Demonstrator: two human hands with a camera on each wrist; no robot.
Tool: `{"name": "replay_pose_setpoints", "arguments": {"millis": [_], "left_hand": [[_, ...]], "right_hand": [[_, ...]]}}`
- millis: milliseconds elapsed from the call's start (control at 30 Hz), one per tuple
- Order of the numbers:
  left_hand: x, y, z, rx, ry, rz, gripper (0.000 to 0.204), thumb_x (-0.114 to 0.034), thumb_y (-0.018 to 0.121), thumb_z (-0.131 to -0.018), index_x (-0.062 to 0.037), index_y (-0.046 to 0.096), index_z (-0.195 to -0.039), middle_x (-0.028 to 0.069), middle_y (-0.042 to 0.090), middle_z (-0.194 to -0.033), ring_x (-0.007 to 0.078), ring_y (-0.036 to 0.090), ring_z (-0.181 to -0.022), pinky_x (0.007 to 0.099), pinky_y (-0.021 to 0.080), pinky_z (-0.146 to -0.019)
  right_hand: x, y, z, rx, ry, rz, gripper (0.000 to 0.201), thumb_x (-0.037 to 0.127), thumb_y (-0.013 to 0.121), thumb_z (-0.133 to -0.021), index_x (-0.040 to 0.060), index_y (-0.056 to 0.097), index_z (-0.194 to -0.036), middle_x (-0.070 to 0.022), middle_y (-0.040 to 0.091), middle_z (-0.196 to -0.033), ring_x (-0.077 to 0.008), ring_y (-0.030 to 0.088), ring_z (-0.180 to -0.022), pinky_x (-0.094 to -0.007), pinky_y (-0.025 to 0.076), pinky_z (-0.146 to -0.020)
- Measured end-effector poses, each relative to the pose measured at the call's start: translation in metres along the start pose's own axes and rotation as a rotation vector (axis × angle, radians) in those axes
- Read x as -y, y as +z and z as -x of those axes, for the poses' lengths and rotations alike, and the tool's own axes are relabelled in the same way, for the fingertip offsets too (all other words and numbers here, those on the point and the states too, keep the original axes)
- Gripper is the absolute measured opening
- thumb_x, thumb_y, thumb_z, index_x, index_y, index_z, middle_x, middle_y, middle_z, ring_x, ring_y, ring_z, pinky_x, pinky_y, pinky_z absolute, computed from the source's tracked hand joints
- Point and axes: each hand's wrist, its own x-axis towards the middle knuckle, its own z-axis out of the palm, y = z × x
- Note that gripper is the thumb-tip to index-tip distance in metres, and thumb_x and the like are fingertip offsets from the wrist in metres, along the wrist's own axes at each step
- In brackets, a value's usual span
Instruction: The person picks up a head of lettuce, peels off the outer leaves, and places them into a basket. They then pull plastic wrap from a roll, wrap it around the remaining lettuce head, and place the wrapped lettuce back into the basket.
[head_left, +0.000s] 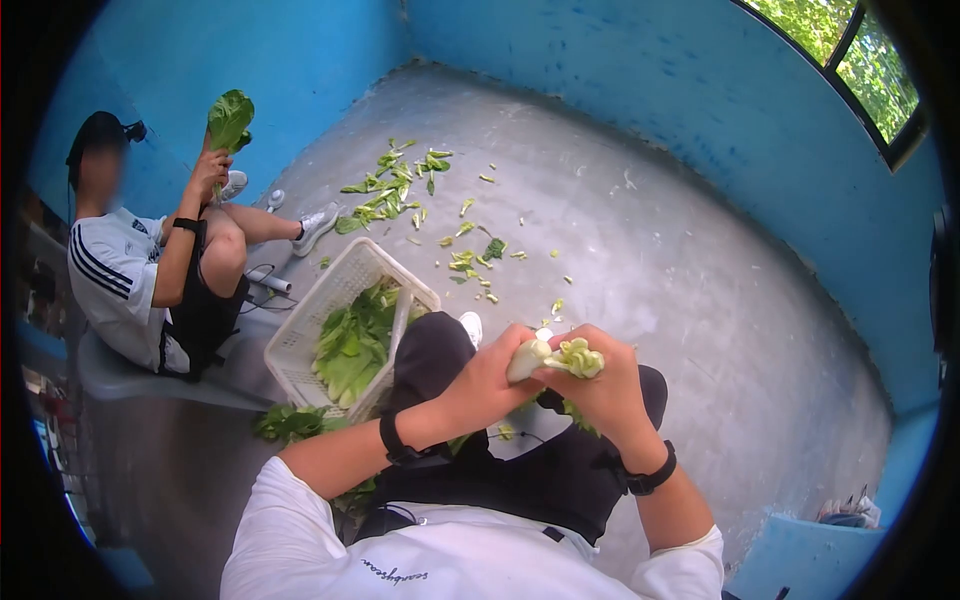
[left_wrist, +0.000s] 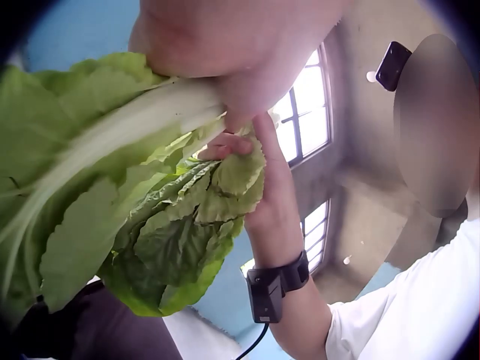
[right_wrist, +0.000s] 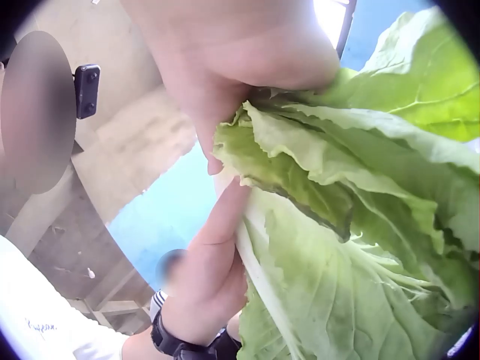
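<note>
In the head view my left hand (head_left: 485, 380) grips a thick white stalk (head_left: 527, 360) of leafy greens. Right beside it, my right hand (head_left: 605, 390) grips a bunch of greens whose pale stem ends (head_left: 580, 358) face up. Both hands meet over the lap, the thumbs close together. From the left wrist, a broad leaf with a white rib (left_wrist: 112, 135) runs out from the left hand, and crinkled darker leaves (left_wrist: 180, 232) hang below the right hand (left_wrist: 270, 187). The right wrist view shows layered pale-green leaves (right_wrist: 345, 172) spreading from under the right hand.
A white plastic basket (head_left: 290, 350) with leafy greens (head_left: 355, 340) stands left of the knees. More greens (head_left: 290, 423) lie beside it. Torn leaf scraps (head_left: 385, 190) litter the grey floor (head_left: 650, 240). Another person (head_left: 140, 260) sits at the left, holding a leafy green (head_left: 230, 120).
</note>
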Motion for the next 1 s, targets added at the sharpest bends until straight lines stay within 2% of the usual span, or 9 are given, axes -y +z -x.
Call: {"name": "replay_pose_setpoints", "arguments": {"millis": [333,433,533,633,733,767,833,900,1000], "left_hand": [[-0.012,-0.017,-0.006,0.039,0.169,-0.250,0.042,0.000,0.078,-0.076,-0.0048,0.056,-0.110,0.0134,0.062,-0.097,0.0333,0.064,-0.087,0.0376,0.051,-0.076],[-0.019,-0.026,-0.010,0.036,0.188,-0.310,0.039,-0.001,0.080,-0.074,-0.0043,0.062,-0.107,0.0141,0.066,-0.094,0.0326,0.067,-0.085,0.0376,0.053,-0.074],[-0.022,-0.036,-0.011,0.060,0.293,-0.459,0.036,-0.001,0.080,-0.072,-0.0041,0.065,-0.105,0.0148,0.067,-0.093,0.0325,0.068,-0.085,0.0372,0.054,-0.075],[-0.022,-0.047,-0.010,0.059,0.340,-0.535,0.036,-0.002,0.081,-0.074,-0.0041,0.068,-0.107,0.0133,0.069,-0.093,0.0283,0.069,-0.084,0.0355,0.054,-0.076],[-0.020,-0.071,-0.008,-0.053,0.172,-0.303,0.037,-0.002,0.080,-0.078,-0.0043,0.068,-0.113,0.0101,0.071,-0.095,0.0221,0.069,-0.085,0.0335,0.053,-0.077],[-0.019,-0.077,-0.008,-0.058,0.123,-0.214,0.036,-0.004,0.078,-0.083,-0.0048,0.068,-0.118,0.0067,0.070,-0.099,0.0171,0.067,-0.094,0.0320,0.051,-0.086],[-0.029,-0.083,-0.009,0.004,0.085,-0.120,0.036,-0.005,0.077,-0.085,-0.0052,0.068,-0.119,0.0058,0.069,-0.104,0.0164,0.064,-0.102,0.0320,0.048,-0.092],[-0.026,-0.084,-0.010,0.069,0.046,-0.001,0.041,-0.009,0.076,-0.087,-0.0035,0.065,-0.126,0.0050,0.066,-0.112,0.0154,0.060,-0.111,0.0323,0.043,-0.102],[-0.012,-0.072,-0.012,0.148,-0.081,0.318,0.046,-0.013,0.075,-0.091,-0.0012,0.059,-0.132,0.0052,0.067,-0.112,0.0151,0.062,-0.109,0.0324,0.045,-0.101]], "right_hand": [[0.008,-0.013,-0.001,0.071,-0.170,0.275,0.029,0.005,0.081,-0.066,0.0023,0.067,-0.092,-0.0123,0.070,-0.086,-0.0334,0.067,-0.078,-0.0387,0.053,-0.072],[0.004,-0.012,-0.001,0.070,-0.215,0.294,0.028,0.008,0.082,-0.065,0.0030,0.067,-0.088,-0.0129,0.069,-0.082,-0.0345,0.067,-0.074,-0.0405,0.052,-0.068],[0.005,-0.015,0.002,0.165,-0.150,0.330,0.026,0.001,0.076,-0.063,0.0004,0.068,-0.088,-0.0168,0.067,-0.081,-0.0355,0.065,-0.072,-0.0376,0.051,-0.064],[0.003,-0.023,0.005,0.156,-0.149,0.367,0.023,0.001,0.076,-0.066,0.0018,0.068,-0.087,-0.0141,0.067,-0.079,-0.0300,0.067,-0.072,-0.0362,0.051,-0.064],[-0.013,-0.051,0.008,0.007,-0.039,0.256,0.014,0.004,0.073,-0.074,0.0026,0.067,-0.086,-0.0104,0.066,-0.071,-0.0248,0.067,-0.065,-0.0348,0.053,-0.066],[-0.016,-0.058,0.008,0.011,0.010,0.088,0.011,0.003,0.071,-0.076,0.0014,0.067,-0.085,-0.0099,0.067,-0.073,-0.0227,0.067,-0.067,-0.0339,0.053,-0.067],[-0.019,-0.066,0.007,0.014,0.104,-0.247,0.005,-0.001,0.067,-0.079,-0.0008,0.066,-0.084,-0.0089,0.068,-0.077,-0.0186,0.067,-0.072,-0.0321,0.054,-0.071],[-0.016,-0.066,0.006,0.098,0.019,-0.368,0.003,-0.003,0.063,-0.083,-0.0020,0.066,-0.084,-0.0092,0.069,-0.085,-0.0177,0.067,-0.076,-0.0319,0.055,-0.073],[-0.016,-0.061,0.004,0.163,0.027,-0.434,0.007,-0.005,0.059,-0.087,-0.0023,0.066,-0.087,-0.0096,0.069,-0.091,-0.0171,0.067,-0.080,-0.0315,0.054,-0.075]]}}
